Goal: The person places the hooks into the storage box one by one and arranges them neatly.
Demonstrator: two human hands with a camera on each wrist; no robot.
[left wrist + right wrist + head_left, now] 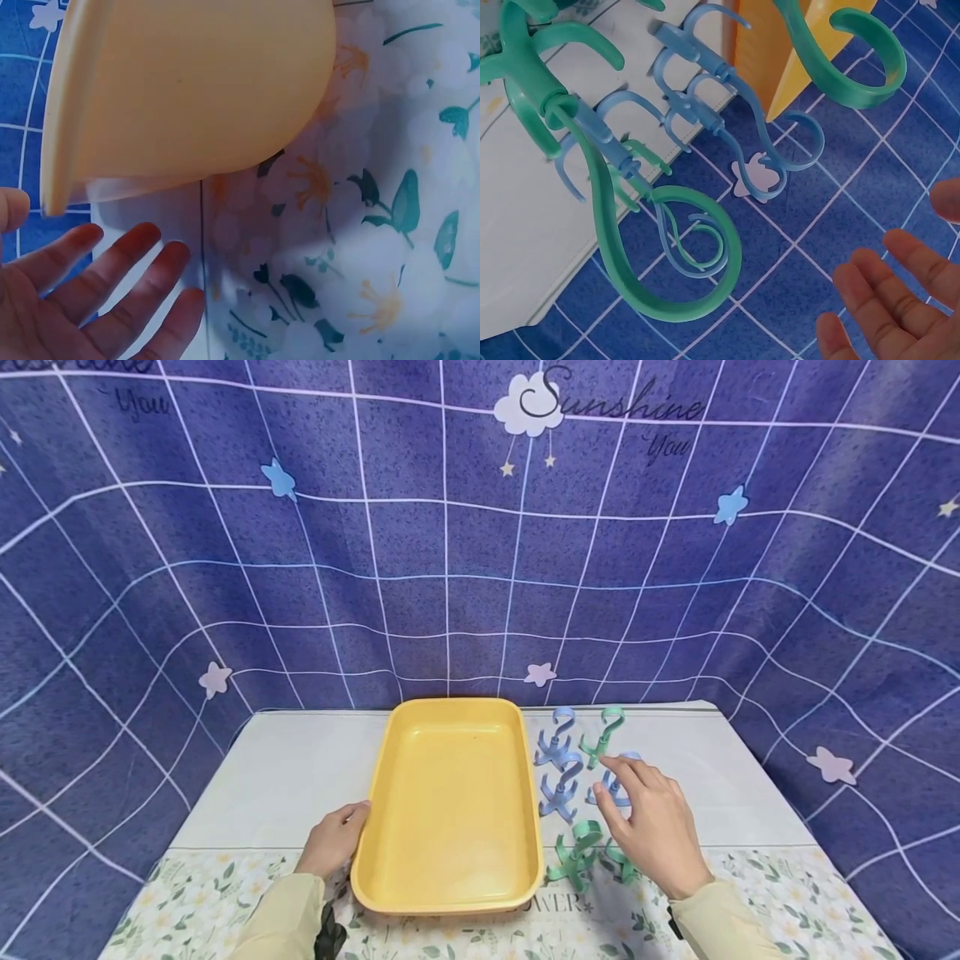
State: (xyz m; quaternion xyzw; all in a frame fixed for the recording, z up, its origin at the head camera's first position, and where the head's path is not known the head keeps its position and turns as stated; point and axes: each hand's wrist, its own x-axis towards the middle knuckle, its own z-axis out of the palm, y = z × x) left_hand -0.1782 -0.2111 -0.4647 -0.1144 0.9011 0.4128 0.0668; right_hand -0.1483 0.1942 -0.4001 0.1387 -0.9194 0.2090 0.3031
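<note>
A yellow rectangular tray lies on the table with its inside bare. At its left edge is my left hand; in the left wrist view its fingers spread loosely beside the tray's side wall. To the right of the tray lie several clawed hanging hooks with curled tops: blue ones and green ones. My right hand hovers above them, thumb and fingers apart, partly covering a blue hook and a green hook. Nothing is in its grasp.
The table has a white back half and a floral front cloth. A blue gridded curtain with stars and clouds encloses the back and both sides. One more green hook lies near the back edge.
</note>
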